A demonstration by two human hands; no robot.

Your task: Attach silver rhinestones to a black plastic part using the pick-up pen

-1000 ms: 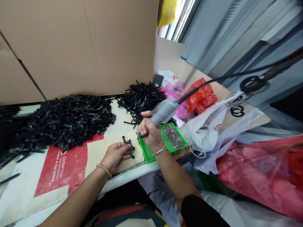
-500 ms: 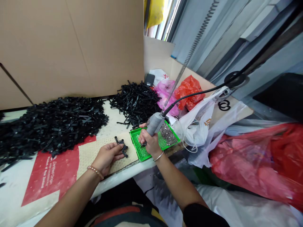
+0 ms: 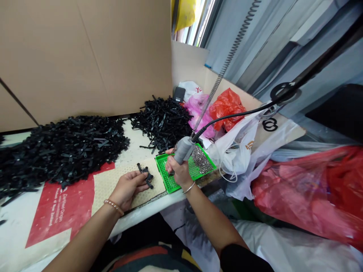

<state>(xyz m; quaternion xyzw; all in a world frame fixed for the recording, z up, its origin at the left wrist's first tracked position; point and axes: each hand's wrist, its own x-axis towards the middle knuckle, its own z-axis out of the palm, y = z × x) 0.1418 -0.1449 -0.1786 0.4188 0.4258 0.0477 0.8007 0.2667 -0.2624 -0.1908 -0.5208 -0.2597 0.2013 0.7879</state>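
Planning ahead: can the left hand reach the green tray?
Probably yes: the left hand lies on the mat beside the green tray, though the right hand with the grey rotary tool partly covers it.

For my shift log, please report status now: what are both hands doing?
Left hand: fingers on black plastic piece, on beige mat. Right hand: gripping grey corded handpiece above green perforated tray. Black pile beyond, apart.

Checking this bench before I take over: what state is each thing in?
Left hand, fingers on a black plastic part
Right hand, clenched around a grey handpiece
Grey handpiece, held tilted, cable attached
Green perforated tray, small metal pieces heaped at one end
Black plastic parts, loose in heaps
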